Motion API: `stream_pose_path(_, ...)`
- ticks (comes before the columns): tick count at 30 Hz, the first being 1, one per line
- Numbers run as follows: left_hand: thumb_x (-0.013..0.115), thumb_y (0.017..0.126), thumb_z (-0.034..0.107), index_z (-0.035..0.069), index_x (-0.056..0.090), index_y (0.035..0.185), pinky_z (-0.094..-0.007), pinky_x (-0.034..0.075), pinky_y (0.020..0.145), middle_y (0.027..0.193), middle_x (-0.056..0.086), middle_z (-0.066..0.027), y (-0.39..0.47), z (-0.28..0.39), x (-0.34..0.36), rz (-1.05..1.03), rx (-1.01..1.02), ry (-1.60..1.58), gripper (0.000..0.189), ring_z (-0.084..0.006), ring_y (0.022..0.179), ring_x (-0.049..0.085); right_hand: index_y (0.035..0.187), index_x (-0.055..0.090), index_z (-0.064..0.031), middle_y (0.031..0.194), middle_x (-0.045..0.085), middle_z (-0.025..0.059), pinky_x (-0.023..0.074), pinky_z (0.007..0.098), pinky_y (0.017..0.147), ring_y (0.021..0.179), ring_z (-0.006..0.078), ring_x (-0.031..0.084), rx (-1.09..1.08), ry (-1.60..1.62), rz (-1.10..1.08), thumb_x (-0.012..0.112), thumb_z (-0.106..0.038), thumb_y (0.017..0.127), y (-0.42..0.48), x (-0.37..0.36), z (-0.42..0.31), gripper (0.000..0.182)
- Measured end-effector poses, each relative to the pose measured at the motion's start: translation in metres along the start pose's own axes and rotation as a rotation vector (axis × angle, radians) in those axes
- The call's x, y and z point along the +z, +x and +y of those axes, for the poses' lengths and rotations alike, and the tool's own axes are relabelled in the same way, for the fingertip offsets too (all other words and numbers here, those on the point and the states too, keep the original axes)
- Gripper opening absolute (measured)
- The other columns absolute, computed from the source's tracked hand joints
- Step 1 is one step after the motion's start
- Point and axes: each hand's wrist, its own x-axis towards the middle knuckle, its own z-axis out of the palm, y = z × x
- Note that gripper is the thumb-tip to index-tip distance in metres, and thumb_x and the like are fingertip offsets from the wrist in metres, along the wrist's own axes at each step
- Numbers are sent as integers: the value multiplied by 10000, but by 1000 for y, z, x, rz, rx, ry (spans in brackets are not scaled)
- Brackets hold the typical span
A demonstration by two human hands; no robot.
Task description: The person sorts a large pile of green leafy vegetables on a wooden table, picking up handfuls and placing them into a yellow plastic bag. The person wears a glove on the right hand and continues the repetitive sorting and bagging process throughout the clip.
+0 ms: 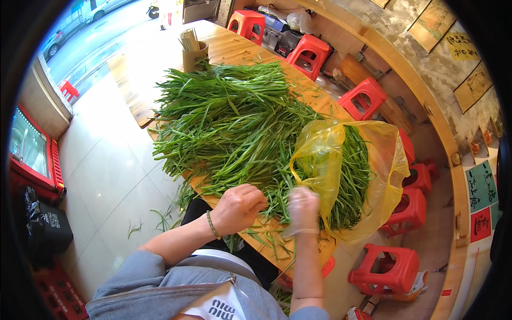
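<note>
A large heap of long, thin green leafy vegetables (236, 120) covers much of the wooden table before me. My left hand (241, 208), bare with a beaded bracelet (213, 225) at the wrist, is curled over the heap's near edge; what is inside its fingers is hidden. Beside it, my right hand (303, 206) wears a clear plastic glove (301, 229) and looks blurred. It is next to the rim of a yellow plastic bag (320, 150), and I cannot tell whether it grips anything. Inside the open bag lies another bundle of the greens (354, 180).
A holder with chopsticks (193, 56) stands at the far end of the wooden table (236, 44). Red plastic stools (386, 268) line the right side. Leaf scraps lie on the tiled floor (116, 180), with a red-framed glass cabinet (34, 154) at left.
</note>
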Motion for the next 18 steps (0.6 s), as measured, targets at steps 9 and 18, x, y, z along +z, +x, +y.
stream_pose_path(9,757,743,109,60,624,1105,-432,481,892,1151,597,-153,-1,-40,-26,122,-174,352,388,-348,1068,572,774,571,-34,710,516,5,355,168,436,506,53,434,149,394,85,500,-41,879,-24,-29,-46,127)
stream_pose_path(18,720,815,82,19,703,930,-301,517,755,1020,684,-92,-6,-87,-60,268,-414,12,132,-192,867,650,794,594,3,625,529,21,434,247,512,531,87,492,161,262,-45,517,-45,902,-28,-10,-49,141)
